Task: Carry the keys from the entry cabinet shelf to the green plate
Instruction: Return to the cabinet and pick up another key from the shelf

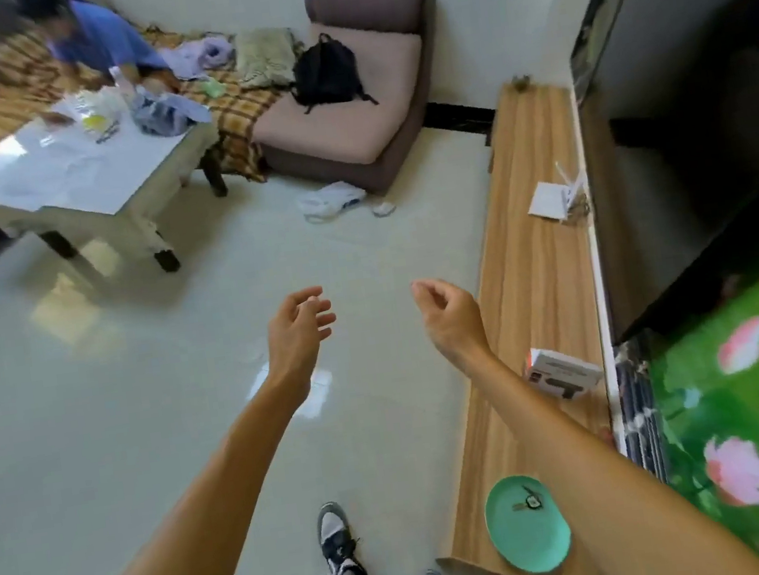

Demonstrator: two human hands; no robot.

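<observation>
The keys, with a dark fob, lie inside the green plate. That plate rests at the near end of a long wooden cabinet top on my right. My left hand is held out over the pale floor, fingers loosely apart, nothing in it. My right hand hovers by the cabinet's left edge with fingers curled and empty. Both hands are well forward of the plate, with my right forearm passing just to its right.
A white box and a white router sit further along the cabinet. A low white table and a brown chair with a black backpack stand ahead. A person in blue sits at the back left.
</observation>
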